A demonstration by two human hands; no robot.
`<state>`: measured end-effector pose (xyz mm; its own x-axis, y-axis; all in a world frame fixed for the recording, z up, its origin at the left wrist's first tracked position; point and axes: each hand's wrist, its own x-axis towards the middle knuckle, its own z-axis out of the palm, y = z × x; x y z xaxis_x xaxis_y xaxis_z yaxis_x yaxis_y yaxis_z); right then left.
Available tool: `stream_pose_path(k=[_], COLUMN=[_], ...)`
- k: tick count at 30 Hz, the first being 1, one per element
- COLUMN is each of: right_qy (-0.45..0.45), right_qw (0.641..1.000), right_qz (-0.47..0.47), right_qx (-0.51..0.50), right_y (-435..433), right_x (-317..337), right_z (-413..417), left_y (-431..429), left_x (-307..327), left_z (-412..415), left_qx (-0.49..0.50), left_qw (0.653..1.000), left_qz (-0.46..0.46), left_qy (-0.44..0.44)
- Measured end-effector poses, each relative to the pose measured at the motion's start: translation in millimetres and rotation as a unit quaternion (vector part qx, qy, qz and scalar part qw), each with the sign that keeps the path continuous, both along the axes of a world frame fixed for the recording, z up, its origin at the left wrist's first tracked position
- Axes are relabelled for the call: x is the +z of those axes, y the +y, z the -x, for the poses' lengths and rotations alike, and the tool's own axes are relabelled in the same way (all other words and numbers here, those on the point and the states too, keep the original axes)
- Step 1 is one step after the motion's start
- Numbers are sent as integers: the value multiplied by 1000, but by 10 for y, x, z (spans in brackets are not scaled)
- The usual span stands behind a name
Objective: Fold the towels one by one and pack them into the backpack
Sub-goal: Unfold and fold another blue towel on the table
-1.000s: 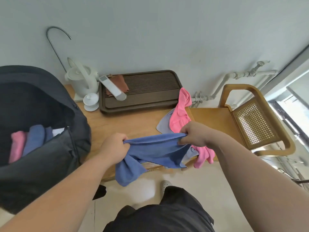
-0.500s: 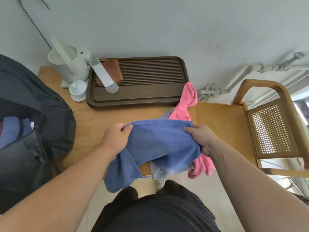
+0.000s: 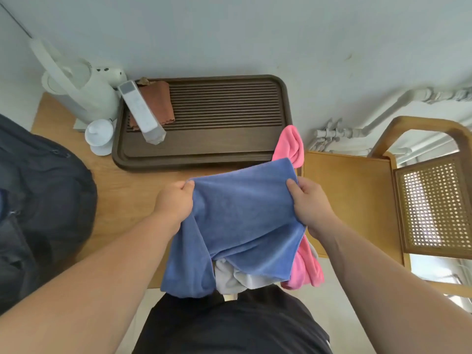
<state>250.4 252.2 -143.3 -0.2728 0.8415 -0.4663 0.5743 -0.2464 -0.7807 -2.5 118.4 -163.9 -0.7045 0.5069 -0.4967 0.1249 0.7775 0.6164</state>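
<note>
Above the near edge of the light wooden table (image 3: 122, 198), both hands hold up a soft blue microfibre towel (image 3: 242, 221). The left hand (image 3: 175, 204) pinches its upper left corner with curled fingers and thumb, and the right hand (image 3: 311, 204) pinches the upper right corner in the same way. Between them the cloth is stretched almost flat; below, it hangs in loose folds over the table edge. Under it lie a crumpled pink towel (image 3: 291, 144) and a pale grey towel (image 3: 236, 279), along the right edge of the table and partly hanging off. The dark backpack (image 3: 51, 200) stands at the left edge, well apart from the hands.

I judge that the blue towel is light, limp and not slippery, so it keeps no shape by itself. It is best to take it at the corners, as now, and to bring corner to corner for an even fold. The lower left part hangs lower, so the edges may not meet without some shaking.
</note>
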Motion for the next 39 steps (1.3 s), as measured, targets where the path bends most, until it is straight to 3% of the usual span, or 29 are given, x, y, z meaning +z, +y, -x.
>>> stream_pose_path(k=[7, 13, 15, 17, 20, 23, 26, 31, 35, 39], right_qy=[-40, -13, -57, -107, -160, -204, -237, -241, -198, -217], right_qw=[998, 997, 996, 992, 987, 979, 969, 955, 963, 952], right_qz=[-35, 1, -20, -25, -2, -6, -28, -41, -63, -103], right_qx=[-36, -78, -68, -57, -32, 10, 62, 166, 174, 188], right_y=[405, 434, 297, 143, -88, -278, -414, -603, -648, -585], right_x=[-53, -79, -176, -251, -280, -257, -240, -300, -315, -233], right_z=[276, 304, 196, 63, -114, -256, -358, -444, -446, -503], left_y=[663, 989, 882, 700, 339, -21, -225, -284, -264, -245], left_x=[181, 131, 82, 78, 36, -90, -253, -430, -421, -300], left_z=[334, 455, 384, 207, -202, -637, -913, -987, -990, -1035], left_qx=[-152, -177, -190, -194, -288, -435, -543, -513, -497, -479], left_qw=[976, 978, 963, 944, 931, 892, 831, 823, 822, 824], left_qz=[10, -28, -12, -57, -110, -52, 31, -1, -51, -112], left_qy=[157, 108, 190, 261, 195, 111, 116, 244, 273, 282])
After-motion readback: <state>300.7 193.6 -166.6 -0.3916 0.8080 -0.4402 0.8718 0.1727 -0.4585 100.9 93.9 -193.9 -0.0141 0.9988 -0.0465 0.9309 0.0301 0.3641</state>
